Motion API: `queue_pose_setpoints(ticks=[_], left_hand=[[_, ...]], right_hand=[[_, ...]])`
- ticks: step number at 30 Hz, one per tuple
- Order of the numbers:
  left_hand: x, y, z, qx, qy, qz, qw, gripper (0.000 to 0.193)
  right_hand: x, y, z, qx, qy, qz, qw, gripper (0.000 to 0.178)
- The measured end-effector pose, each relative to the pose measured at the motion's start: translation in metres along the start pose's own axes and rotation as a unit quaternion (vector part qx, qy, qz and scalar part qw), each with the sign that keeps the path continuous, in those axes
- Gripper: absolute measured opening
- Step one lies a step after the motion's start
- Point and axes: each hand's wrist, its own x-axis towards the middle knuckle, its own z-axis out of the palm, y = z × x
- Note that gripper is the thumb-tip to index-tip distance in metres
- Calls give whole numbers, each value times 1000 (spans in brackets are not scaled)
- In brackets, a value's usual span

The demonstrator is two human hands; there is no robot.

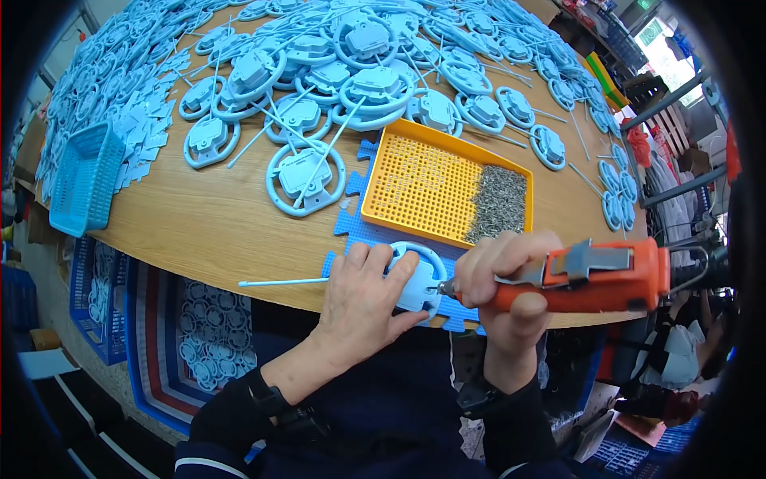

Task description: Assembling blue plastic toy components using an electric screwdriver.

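Note:
My left hand (361,302) is closed over a light-blue plastic wheel (416,292), a ring with a boxy centre, and presses it down on a blue foam mat (357,233). A thin light-blue rod (279,283) sticks out to the left of that hand. My right hand (511,275) grips an orange power screwdriver (610,278) lying level, its tip at the right side of the wheel's centre. Whether a screw is under the tip cannot be made out. Just beyond both hands stands a yellow perforated tray (415,180), with small metal screws (501,199) heaped at its right end.
A big pile of similar light-blue wheels with rods (367,40) covers the table's far side. Light-blue flat pieces (144,132) and a blue basket (86,180) are at the left. Below the table's front edge, a crate holds more parts (211,335). Metal racks (670,100) stand right.

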Motion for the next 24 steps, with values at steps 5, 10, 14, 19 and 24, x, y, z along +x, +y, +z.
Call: queue_pose_setpoints(ticks=[5, 10, 14, 19, 24], left_hand=[[2, 0, 0, -21, -16, -3, 1000, 67], [-2, 0, 3, -6, 4, 4, 1000, 67], [-4, 6, 5, 5, 29, -21, 999, 69], [-3, 10, 0, -18, 129, 5, 991, 58], [-10, -4, -6, -77, 145, 78, 983, 22]], right_hand=[[0, 1, 0, 14, -2, 4, 1000, 41], [0, -4, -4, -67, -2, -7, 998, 51], [-2, -13, -7, -60, 19, -30, 998, 53], [1, -11, -7, -10, 24, -28, 999, 54], [4, 1, 12, 29, 7, -9, 1000, 51]])
